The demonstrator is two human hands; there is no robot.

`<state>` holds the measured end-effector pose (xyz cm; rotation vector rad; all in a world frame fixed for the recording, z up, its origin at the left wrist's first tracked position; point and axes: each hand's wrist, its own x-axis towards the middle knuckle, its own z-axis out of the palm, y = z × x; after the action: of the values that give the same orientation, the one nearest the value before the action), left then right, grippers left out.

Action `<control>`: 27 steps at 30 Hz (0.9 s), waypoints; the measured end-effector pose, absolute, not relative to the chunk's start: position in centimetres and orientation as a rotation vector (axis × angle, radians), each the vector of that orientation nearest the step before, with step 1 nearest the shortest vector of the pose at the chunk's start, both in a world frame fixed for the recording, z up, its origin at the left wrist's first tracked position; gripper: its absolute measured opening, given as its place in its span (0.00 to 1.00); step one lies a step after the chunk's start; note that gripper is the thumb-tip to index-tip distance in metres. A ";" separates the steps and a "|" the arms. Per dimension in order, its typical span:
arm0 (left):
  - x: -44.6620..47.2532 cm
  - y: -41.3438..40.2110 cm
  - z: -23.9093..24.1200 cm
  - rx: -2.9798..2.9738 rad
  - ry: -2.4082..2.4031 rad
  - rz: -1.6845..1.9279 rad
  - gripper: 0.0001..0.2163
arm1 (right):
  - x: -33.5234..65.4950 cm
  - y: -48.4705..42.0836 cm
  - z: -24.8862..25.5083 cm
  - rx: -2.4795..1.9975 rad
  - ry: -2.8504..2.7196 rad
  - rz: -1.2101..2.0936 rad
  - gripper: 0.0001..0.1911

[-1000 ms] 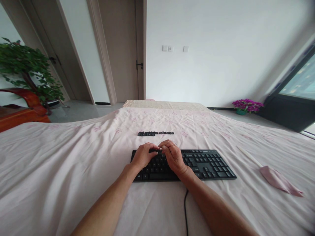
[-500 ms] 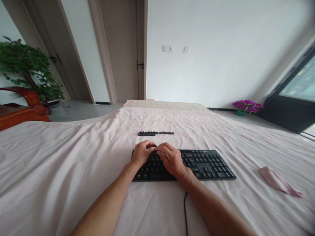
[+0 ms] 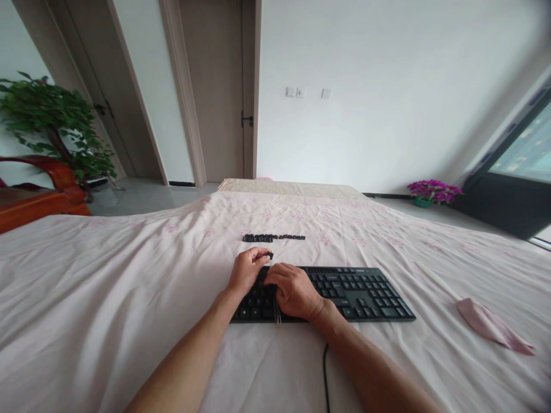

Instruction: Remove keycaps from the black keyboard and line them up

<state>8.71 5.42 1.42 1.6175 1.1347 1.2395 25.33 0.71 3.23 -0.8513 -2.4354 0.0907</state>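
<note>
A black keyboard (image 3: pixel 357 292) lies on the pink patterned cloth, partly hidden under my hands. Between the thumb and fingers of my left hand (image 3: pixel 248 269), a small black keycap (image 3: pixel 270 256) is pinched above the keyboard's upper left edge. My right hand (image 3: pixel 297 291) is closed over the left-middle keys, around a wire keycap puller (image 3: pixel 278 312) whose thin metal wires stick out below the fingers toward the front edge. Just behind the keyboard, loose black keycaps (image 3: pixel 258 238) are lined up in a row on the cloth.
A pale stick with a pink cloth end (image 3: pixel 495 326) rests to the right. The keyboard's black cable (image 3: pixel 325 378) runs toward me. Beyond the cloth-covered surface (image 3: pixel 129 275) are a wooden chair (image 3: pixel 47 192), a leafy plant (image 3: pixel 51 120) and purple flowers (image 3: pixel 434 191).
My left hand now shows the keycap, apart from my right hand. The right hand has moved slightly down and left, with the puller's wires now pointing toward me.
</note>
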 end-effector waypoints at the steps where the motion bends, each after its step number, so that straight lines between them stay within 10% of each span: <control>1: 8.7 5.4 1.4 1.609 1.129 1.236 0.11 | 25.4 0.8 3.2 -0.841 -2.435 0.097 0.22; 27: 8.9 4.7 2.2 1.531 0.930 1.126 0.12 | 25.3 0.8 4.0 -1.297 -1.917 0.086 0.05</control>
<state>8.86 4.72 2.20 1.5312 0.9299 1.1261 25.27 0.76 3.99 -1.2967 -1.9172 0.0861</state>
